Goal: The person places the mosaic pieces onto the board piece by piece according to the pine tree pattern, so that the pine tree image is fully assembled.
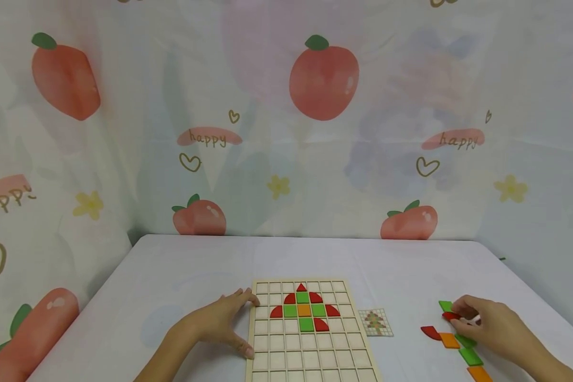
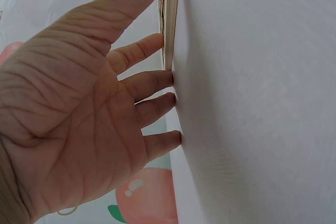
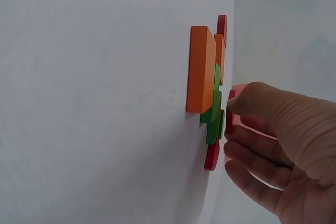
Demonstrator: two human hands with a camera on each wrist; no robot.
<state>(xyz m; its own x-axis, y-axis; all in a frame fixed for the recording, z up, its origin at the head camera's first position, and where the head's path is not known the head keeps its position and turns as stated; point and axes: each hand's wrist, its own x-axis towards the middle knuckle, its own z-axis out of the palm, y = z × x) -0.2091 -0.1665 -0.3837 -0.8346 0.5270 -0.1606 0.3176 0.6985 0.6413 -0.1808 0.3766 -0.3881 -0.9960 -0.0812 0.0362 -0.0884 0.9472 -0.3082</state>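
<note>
Red piece point(image 3: 230, 116) sits pinched in the right grip point(image 1: 496, 324) near the right edge of the tabletop point(image 1: 191, 268); the left grip point(image 1: 215, 320), fingers apart, touches the wooden board point(image 1: 293, 361). The backdrop point(image 1: 267, 79) reads "happy".

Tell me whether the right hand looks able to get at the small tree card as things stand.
Probably yes: the tree card lies uncovered beside the board, though the right hand pinches a red piece and may need to let go first.
</note>
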